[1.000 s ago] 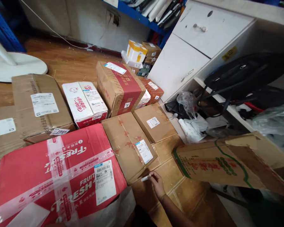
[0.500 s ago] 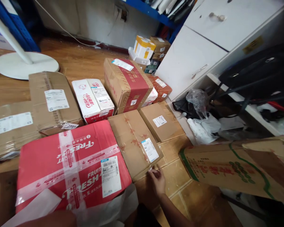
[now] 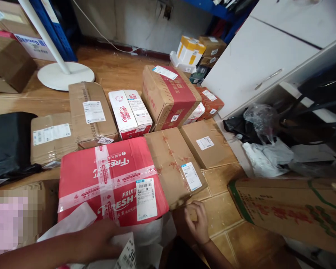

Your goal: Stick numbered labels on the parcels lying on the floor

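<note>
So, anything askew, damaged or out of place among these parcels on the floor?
Mostly orderly rows. The big printed cardboard box at right lies tipped on its side, away from the rows. Crumpled plastic bags are heaped by the white cabinet. No visible spills.

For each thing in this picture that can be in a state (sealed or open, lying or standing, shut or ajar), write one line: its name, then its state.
red fruit box: taped shut, label on top
plain brown box: sealed, lying flat
green-printed carton: tipped on its side
white cabinet door: shut
left hand: resting on white wrapping
right hand: fingers curled, by the plain brown box's near corner
</note>
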Demonstrator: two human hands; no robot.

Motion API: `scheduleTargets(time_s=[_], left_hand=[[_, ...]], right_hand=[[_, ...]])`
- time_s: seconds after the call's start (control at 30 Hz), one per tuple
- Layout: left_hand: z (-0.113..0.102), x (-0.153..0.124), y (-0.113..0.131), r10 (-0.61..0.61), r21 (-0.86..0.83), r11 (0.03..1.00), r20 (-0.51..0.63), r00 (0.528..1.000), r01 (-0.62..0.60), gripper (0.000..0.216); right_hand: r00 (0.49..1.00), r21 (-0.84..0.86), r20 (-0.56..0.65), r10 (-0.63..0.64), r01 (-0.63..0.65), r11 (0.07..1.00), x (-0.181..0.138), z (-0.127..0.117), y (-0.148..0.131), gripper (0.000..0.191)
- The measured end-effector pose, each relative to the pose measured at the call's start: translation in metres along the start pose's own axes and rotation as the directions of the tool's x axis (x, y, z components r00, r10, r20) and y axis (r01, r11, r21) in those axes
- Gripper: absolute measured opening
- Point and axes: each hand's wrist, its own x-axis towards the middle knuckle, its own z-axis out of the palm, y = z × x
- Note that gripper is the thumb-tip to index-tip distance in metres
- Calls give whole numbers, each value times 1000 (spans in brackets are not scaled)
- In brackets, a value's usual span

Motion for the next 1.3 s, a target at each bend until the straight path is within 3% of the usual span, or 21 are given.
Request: scheduleTargets(time_s=[0.03, 0.07, 0.13, 0.2, 0.23, 0.27, 0.33, 0.47, 0.57, 0.67, 0.77, 0.9, 0.97, 1.03, 1.2, 1.23, 1.3], left_hand=[[-2, 1, 9, 21, -13, 1000, 44, 999, -20, 24], [-3, 3, 14, 49, -32, 998, 87, 995, -46, 27], [0, 9, 13, 92, -79, 993, 88, 992, -85, 32], [5, 15, 4, 107, -145, 984, 5, 994, -105, 38], [8, 18, 0, 99, -187, 977, -46, 994, -106, 42], [10, 19, -4, 87, -223, 969, -91, 992, -105, 46], [10, 17, -5, 89, -214, 970, -139, 986, -118, 49], [-3, 9, 5, 120, 33, 993, -206, 971, -116, 44], [-7, 14, 8, 71, -158, 982, -202, 977, -104, 39], [0, 27, 2, -82, -383, 924, -155, 985, 16, 39], [9, 37, -4, -191, -436, 893, -149, 970, 109, 46], [17, 42, -10, -153, -468, 882, -164, 975, 60, 38], [23, 39, -13, -177, -268, 955, -172, 969, 127, 31], [31, 34, -19, -186, -27, 983, -173, 967, 184, 30], [57, 15, -34, -257, 212, 936, -128, 958, 279, 39], [60, 13, -34, -279, 246, 921, -126, 952, 302, 42], [60, 9, -31, -271, 264, 917, -136, 953, 299, 46]], right_hand=[[988, 83, 150, -40, 28, 996, 3, 2, -21, 12], [928, 193, 365, -81, 9, 981, 7, 6, -43, 17], [735, 365, 666, -128, -171, 915, 15, 16, -85, 33], [563, 397, 817, -123, -394, 829, 21, 28, -116, 41], [519, 385, 850, -92, -492, 781, 23, 35, -125, 40], [499, 366, 865, -42, -573, 734, 23, 41, -131, 37], [517, 349, 852, 85, -682, 643, 21, 52, -134, 35], [571, 339, 778, 263, -733, 590, 14, 66, -127, 47], [573, 322, 767, 290, -733, 599, 11, 71, -128, 51], [593, 352, 743, 310, -741, 572, 10, 72, -130, 49], [614, 385, 708, 349, -750, 538, 11, 74, -129, 48], [628, 404, 691, 357, -745, 530, 4, 77, -124, 46], [593, 391, 735, 328, -767, 509, -6, 78, -120, 44], [518, 353, 806, 286, -808, 471, -20, 78, -116, 41], [166, 90, 963, 211, -940, 329, -51, 82, -104, 50], [123, 52, 971, 206, -947, 318, -53, 83, -103, 50], [120, 47, 971, 207, -944, 325, -52, 82, -102, 47]])
